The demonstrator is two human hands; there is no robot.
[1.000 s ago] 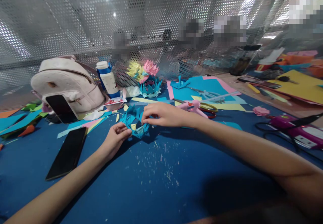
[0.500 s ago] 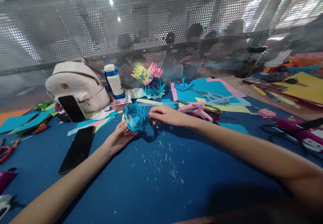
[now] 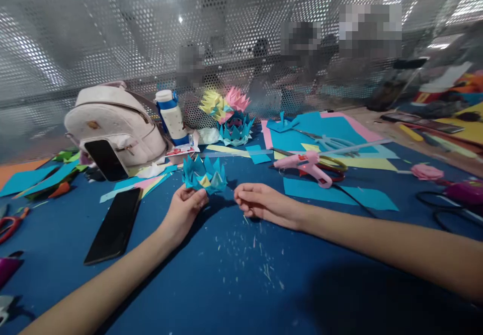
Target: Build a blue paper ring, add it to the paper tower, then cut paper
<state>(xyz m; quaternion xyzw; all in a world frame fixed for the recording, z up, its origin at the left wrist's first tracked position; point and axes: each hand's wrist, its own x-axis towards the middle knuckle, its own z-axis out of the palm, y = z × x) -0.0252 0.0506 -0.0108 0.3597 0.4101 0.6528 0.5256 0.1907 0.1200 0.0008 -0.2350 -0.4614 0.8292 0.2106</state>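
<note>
My left hand grips the lower edge of a blue folded-paper lotus, its thumb in front. The lotus is a ring of pointed petals, held upright just above the blue table, with a small yellow patch on its near side. To the right of it, apart from the paper, my right hand hovers low with its fingers curled together and nothing visible in them. A pink glue gun lies beyond my right wrist, next to a blue paper strip. Tiny paper scraps litter the table between my forearms.
At the back left stand a pale backpack, a leaning phone and a white-and-blue bottle. Another phone lies near my left forearm. Finished paper flowers, scissors and coloured sheets lie farther back.
My right hand has come away from the lotus, moving right and toward me. My left hand keeps its hold, and the lotus has turned to stand more upright. The camera view has shifted.
</note>
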